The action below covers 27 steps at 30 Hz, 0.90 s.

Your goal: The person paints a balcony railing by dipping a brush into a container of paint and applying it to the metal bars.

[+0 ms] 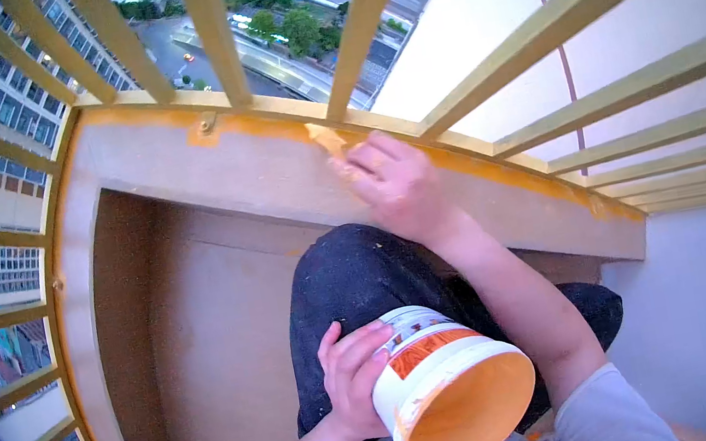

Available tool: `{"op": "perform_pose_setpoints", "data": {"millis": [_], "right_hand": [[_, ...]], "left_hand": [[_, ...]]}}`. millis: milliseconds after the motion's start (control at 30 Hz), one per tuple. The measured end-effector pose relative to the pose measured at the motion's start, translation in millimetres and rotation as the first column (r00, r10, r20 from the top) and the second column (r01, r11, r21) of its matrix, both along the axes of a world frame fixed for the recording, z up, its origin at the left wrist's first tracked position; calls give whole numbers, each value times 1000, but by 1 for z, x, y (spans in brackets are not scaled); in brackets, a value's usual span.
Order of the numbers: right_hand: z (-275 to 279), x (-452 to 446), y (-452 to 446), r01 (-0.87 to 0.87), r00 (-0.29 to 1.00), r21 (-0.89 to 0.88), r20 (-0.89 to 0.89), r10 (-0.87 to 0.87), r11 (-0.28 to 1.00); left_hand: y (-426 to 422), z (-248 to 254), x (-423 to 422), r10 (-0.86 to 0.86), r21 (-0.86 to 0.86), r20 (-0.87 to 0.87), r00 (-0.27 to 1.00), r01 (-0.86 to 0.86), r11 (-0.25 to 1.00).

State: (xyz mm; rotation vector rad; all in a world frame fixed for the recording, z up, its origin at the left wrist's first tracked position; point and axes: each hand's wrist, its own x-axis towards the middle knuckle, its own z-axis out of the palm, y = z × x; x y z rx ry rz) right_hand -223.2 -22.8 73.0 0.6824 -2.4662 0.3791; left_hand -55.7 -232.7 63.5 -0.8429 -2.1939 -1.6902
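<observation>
My left hand is wrapped round the side of a white paint bucket with an orange label. The bucket is tilted in my lap, its mouth toward me, and orange paint coats the inside. My right hand is closed on a small paintbrush smeared with orange paint, its handle mostly hidden by the fingers. The brush tip meets the top of the ledge, close under the railing's bottom rail. An orange paint strip runs along the ledge beside that rail.
Yellowish railing bars curve round the front and both sides, with buildings and a road far below. A recessed floor lies to the left of my bent knee. A bolt sticks out of the ledge; a white wall stands right.
</observation>
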Motion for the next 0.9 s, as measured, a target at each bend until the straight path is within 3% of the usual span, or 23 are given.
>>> {"op": "perform_pose_setpoints", "data": {"millis": [67,200,300,367,500,567,700,767,900], "right_hand": [[-10,6,9,-66,997,9,27,66,998],[2,63,65,278,960,-15,-13,-278,961],[3,102,77,306,949,30,-89,-302,952],[-8,95,63,165,986,-82,-1,-166,983],[-20,85,73,232,972,-98,62,-227,968],[-13,110,108,410,912,9,-1,-410,912],[-1,134,115,462,887,-45,33,-461,886],[-11,106,90,184,983,-71,-10,-185,980],[-23,103,108,272,962,-65,16,-272,960]], "left_hand": [[0,-3,1,-10,-4,-6,1000,10,1000],[-2,-6,2,9,-13,-18,1000,-9,1000],[-3,-19,6,33,-29,-27,999,-34,999],[-8,-31,11,41,-72,-27,999,-42,997],[-8,-19,6,36,-132,-11,999,-37,991],[-10,-29,9,51,-119,-27,998,-54,991],[-11,-43,12,44,-88,-58,997,-49,995],[-10,-42,10,56,-98,-77,995,-63,993],[-13,-45,9,51,-93,-88,995,-59,994]]}}
